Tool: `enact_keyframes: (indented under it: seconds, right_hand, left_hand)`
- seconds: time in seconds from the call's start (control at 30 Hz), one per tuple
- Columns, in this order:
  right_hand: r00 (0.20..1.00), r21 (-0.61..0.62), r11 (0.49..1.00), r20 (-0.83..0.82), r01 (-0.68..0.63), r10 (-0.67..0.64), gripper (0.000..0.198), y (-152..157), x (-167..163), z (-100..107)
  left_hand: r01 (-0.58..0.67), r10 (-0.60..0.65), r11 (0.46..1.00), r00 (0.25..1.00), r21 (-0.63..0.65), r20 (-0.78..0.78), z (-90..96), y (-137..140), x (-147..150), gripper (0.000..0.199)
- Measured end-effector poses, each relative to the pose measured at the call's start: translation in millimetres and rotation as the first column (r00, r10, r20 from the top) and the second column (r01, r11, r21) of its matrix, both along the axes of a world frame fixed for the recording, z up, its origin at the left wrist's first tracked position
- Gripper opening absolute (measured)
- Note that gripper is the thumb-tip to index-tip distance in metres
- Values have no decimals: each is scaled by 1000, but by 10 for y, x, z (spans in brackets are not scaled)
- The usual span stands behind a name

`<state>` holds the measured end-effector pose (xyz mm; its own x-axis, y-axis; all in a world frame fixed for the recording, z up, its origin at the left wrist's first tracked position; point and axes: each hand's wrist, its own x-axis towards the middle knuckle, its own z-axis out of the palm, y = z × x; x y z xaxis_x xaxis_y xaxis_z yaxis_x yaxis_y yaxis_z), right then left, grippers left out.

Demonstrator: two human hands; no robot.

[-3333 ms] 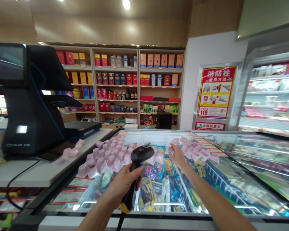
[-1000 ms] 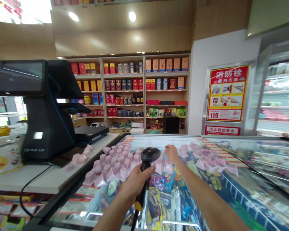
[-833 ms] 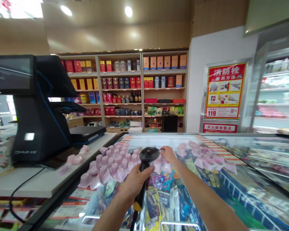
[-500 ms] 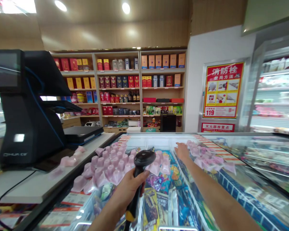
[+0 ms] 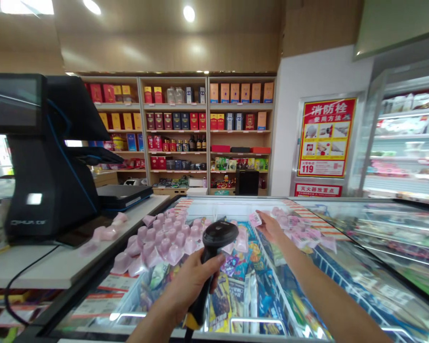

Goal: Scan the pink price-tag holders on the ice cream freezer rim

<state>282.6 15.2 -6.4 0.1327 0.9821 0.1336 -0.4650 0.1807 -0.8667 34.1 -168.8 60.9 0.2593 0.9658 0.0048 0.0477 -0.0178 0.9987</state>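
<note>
My left hand (image 5: 193,276) is wrapped round the handle of a black barcode scanner (image 5: 219,234), its head tilted toward the right. Between the fingers of my right hand (image 5: 270,226) is a small pink cup-shaped pack (image 5: 254,219), with a printed label facing me. Many similar pink packs (image 5: 164,236) stand in rows on the freezer's glass top, left of the scanner. Another cluster of pink packs (image 5: 303,231) lies just right of my right hand. A few more pink packs (image 5: 109,232) rest on the counter at the left.
Beneath the glass of the chest freezer (image 5: 157,328) lie colourful wrapped packets (image 5: 221,297) in wire baskets. A black checkout terminal (image 5: 53,181) stands on the white counter (image 5: 32,274), its cable hanging in front. Shelves of boxes (image 5: 241,93) line the back wall.
My right hand has drawn slightly back, and a labelled pink pack now shows in its fingers. The scanner in my left hand has shifted slightly right. The view has turned a little.
</note>
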Motion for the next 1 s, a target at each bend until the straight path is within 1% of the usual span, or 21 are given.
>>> enact_keyframes:
  seconds: [0.1, 0.17, 0.27, 0.33, 0.37, 0.43, 0.5, 0.57, 0.6, 0.67, 0.73, 0.83, 0.9, 0.93, 1.0]
  right_hand:
    - [997, 19, 998, -54, -58, 59, 19, -105, -132, 49]
    - [995, 27, 997, -60, -73, 74, 18, -153, -208, 70]
    - [997, 6, 997, -37, -73, 73, 18, -213, -313, 97]
    - [998, 3, 998, 29, -59, 59, 20, -259, -393, 106]
    - [995, 18, 999, 88, -42, 40, 22, -287, -439, 104]
    - [964, 92, 996, 264, 5, -29, 27, -356, -551, 82]
    - [873, 214, 976, 468, 34, -133, 30, -439, -684, 33]
    - [739, 333, 943, 634, 6, -229, 29, -524, -827, -37]
    - [674, 370, 929, 693, -26, -257, 28, -563, -898, -78]
    - [557, 403, 908, 782, -113, -278, 28, -631, -1029, -163]
    - [457, 405, 893, 844, -198, -281, 28, -682, -1141, -243]
    - [323, 401, 876, 894, -270, -310, 26, -730, -1257, -325]
    - [279, 395, 871, 906, -291, -318, 24, -735, -1279, -329]
    - [285, 401, 865, 903, -300, -320, 24, -722, -1264, -308]
    - [329, 436, 854, 881, -284, -341, 24, -652, -1160, -224]
  left_hand:
    - [19, -18, 1000, 1000, 12, -10, 20, -66, -15, 31]
    - [4, -4, 999, 1000, 35, -19, 43, -113, -31, 30]
    - [-1, 3, 999, 1000, 52, -29, 84, -183, -61, 28]
    - [16, -15, 999, 999, 47, -31, 102, -217, -88, 27]
    - [19, -18, 999, 1000, 49, -26, 105, -228, -105, 27]
    - [3, -2, 998, 1000, 58, -13, 99, -239, -148, 27]
    - [-53, 54, 996, 999, 70, -7, 84, -237, -203, 27]
    - [-119, 121, 990, 992, 73, -23, 65, -231, -269, 29]
    - [-144, 147, 987, 989, 74, -36, 55, -228, -303, 30]
    - [-161, 166, 984, 984, 77, -62, 37, -226, -364, 31]
    - [-154, 159, 985, 985, 75, -72, 18, -226, -406, 33]
    - [-163, 166, 985, 984, 51, -68, -9, -221, -417, 34]
    - [-168, 169, 985, 984, 26, -62, -21, -206, -395, 34]
    - [-166, 167, 986, 984, 19, -56, -25, -195, -379, 33]
    - [-159, 159, 987, 986, 9, -42, -31, -164, -343, 31]
